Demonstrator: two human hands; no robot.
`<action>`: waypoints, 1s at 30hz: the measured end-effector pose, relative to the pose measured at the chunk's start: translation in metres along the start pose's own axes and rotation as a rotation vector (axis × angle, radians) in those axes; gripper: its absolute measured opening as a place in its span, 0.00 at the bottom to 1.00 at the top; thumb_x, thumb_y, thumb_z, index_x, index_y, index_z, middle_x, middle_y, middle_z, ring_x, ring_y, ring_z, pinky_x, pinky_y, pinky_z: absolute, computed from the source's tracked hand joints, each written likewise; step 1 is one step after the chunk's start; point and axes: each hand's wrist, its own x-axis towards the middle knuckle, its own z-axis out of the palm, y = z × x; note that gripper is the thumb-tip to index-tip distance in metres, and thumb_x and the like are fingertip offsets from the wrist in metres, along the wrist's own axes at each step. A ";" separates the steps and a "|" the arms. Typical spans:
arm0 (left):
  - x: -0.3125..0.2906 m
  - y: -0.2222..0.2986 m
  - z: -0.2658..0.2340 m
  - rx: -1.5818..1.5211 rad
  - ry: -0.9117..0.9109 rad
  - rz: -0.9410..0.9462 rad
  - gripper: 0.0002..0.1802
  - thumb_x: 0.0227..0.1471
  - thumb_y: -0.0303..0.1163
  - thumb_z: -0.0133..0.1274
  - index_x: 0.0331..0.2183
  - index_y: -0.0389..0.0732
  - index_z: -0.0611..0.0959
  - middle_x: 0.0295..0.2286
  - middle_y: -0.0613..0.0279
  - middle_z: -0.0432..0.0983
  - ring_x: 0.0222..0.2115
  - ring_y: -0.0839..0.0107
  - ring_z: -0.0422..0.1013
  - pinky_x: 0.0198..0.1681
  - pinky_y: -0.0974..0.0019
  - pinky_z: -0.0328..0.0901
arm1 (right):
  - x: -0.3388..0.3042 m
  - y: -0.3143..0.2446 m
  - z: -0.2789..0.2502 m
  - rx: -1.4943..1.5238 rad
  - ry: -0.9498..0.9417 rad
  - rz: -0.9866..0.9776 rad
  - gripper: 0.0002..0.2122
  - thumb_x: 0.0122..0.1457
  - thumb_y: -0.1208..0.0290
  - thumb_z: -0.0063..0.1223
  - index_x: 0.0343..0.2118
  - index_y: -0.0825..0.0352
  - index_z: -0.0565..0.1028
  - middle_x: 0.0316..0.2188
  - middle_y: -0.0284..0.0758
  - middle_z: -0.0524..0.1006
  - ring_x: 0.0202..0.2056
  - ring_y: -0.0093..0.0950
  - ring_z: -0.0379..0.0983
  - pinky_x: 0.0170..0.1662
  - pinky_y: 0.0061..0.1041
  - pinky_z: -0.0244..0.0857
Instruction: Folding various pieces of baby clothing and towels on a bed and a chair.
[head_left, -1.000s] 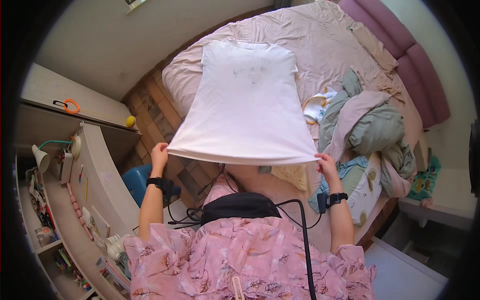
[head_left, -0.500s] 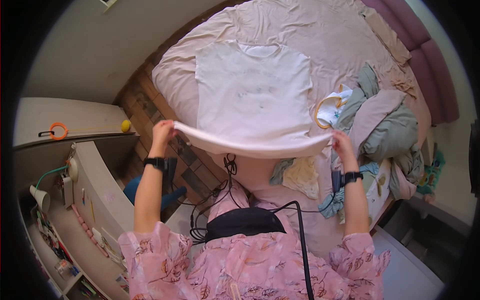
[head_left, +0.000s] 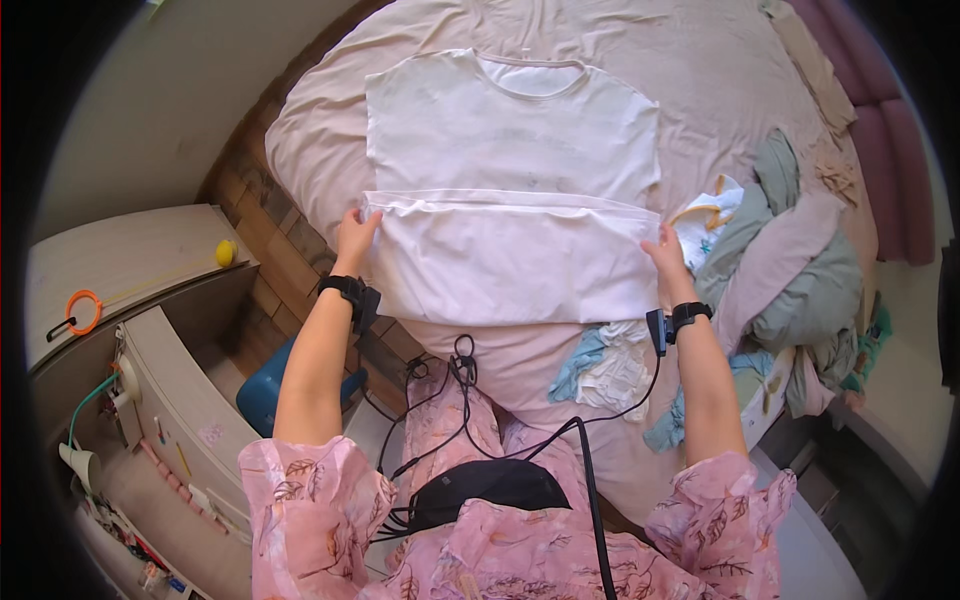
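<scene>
A white short-sleeved T-shirt [head_left: 510,135] lies spread on the bed, its neckline at the far end. Its lower part is folded upward, so the hem runs straight across the middle of the shirt. My left hand [head_left: 356,240] is at the left side of this fold, just below the hem's corner, fingers parted and touching the fabric. At the opposite side my right hand [head_left: 668,255] rests by the fold's right edge, thumb and fingers apart. Both hands look open. Faint marks show on the shirt's front.
A pale pink sheet [head_left: 700,60] covers the bed. Rumpled grey-green and pink bedding [head_left: 800,270] lies right, beside a white cloth with yellow trim [head_left: 712,215]. Small blue and white clothes [head_left: 610,370] lie near me. Black cables [head_left: 465,370] hang over my lap. An open drawer [head_left: 200,400] stands left.
The hem, held stretched between both hands before, now lies folded up over the shirt's middle. Both hands have moved farther away from me and loosened from the hem.
</scene>
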 end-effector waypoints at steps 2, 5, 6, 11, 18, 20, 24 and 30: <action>0.001 0.026 0.020 -0.091 -0.081 -0.028 0.30 0.39 0.45 0.58 0.38 0.30 0.73 0.32 0.53 0.73 0.34 0.65 0.70 0.39 0.67 0.63 | 0.025 0.025 -0.017 -0.165 0.192 -0.242 0.34 0.37 0.71 0.60 0.51 0.69 0.60 0.49 0.47 0.63 0.49 0.39 0.62 0.49 0.31 0.58; 0.001 0.020 -0.016 -0.185 -0.243 -0.069 0.23 0.41 0.44 0.57 0.33 0.35 0.74 0.27 0.64 0.72 0.27 0.76 0.67 0.31 0.73 0.62 | 0.023 -0.011 0.021 -0.524 0.117 -0.269 0.33 0.38 0.70 0.57 0.52 0.65 0.60 0.53 0.44 0.59 0.53 0.37 0.57 0.54 0.33 0.50; 0.000 0.021 -0.026 -0.175 -0.233 -0.081 0.23 0.41 0.44 0.57 0.33 0.35 0.74 0.27 0.64 0.72 0.27 0.76 0.67 0.31 0.73 0.62 | 0.016 -0.030 0.029 -0.801 0.168 -0.334 0.31 0.39 0.66 0.57 0.50 0.62 0.63 0.50 0.42 0.63 0.49 0.38 0.62 0.51 0.40 0.53; -0.005 0.029 -0.041 -0.502 -0.367 -0.297 0.13 0.46 0.41 0.54 0.29 0.43 0.75 0.22 0.74 0.67 0.22 0.84 0.61 0.24 0.79 0.56 | 0.008 -0.076 0.012 -1.056 0.027 -0.254 0.15 0.45 0.63 0.52 0.37 0.60 0.72 0.41 0.36 0.71 0.43 0.36 0.66 0.45 0.41 0.55; 0.000 0.041 -0.034 -0.573 -0.359 -0.265 0.11 0.48 0.40 0.51 0.30 0.43 0.74 0.23 0.74 0.67 0.22 0.84 0.61 0.24 0.79 0.57 | 0.033 -0.074 -0.018 -1.034 0.116 -0.302 0.08 0.47 0.64 0.49 0.27 0.61 0.75 0.27 0.35 0.74 0.36 0.35 0.69 0.40 0.38 0.58; -0.001 0.039 -0.035 -0.563 -0.256 -0.274 0.11 0.48 0.38 0.51 0.32 0.42 0.73 0.24 0.73 0.68 0.24 0.84 0.62 0.24 0.78 0.58 | 0.030 -0.079 -0.007 -0.960 0.152 -0.440 0.06 0.47 0.66 0.50 0.26 0.61 0.74 0.26 0.35 0.73 0.35 0.35 0.69 0.39 0.38 0.58; 0.004 0.036 -0.034 -0.388 -0.234 -0.076 0.11 0.47 0.34 0.51 0.33 0.39 0.73 0.25 0.68 0.70 0.25 0.80 0.65 0.25 0.76 0.60 | 0.025 -0.085 0.004 -0.985 0.069 -0.549 0.03 0.44 0.71 0.50 0.23 0.63 0.72 0.23 0.37 0.74 0.32 0.36 0.70 0.35 0.36 0.60; 0.009 0.046 -0.028 0.092 -0.174 0.398 0.11 0.46 0.28 0.50 0.33 0.34 0.73 0.22 0.60 0.70 0.22 0.71 0.66 0.29 0.70 0.62 | 0.027 -0.073 -0.001 -1.016 0.108 -0.530 0.03 0.46 0.69 0.50 0.24 0.61 0.71 0.23 0.36 0.73 0.32 0.37 0.69 0.35 0.37 0.59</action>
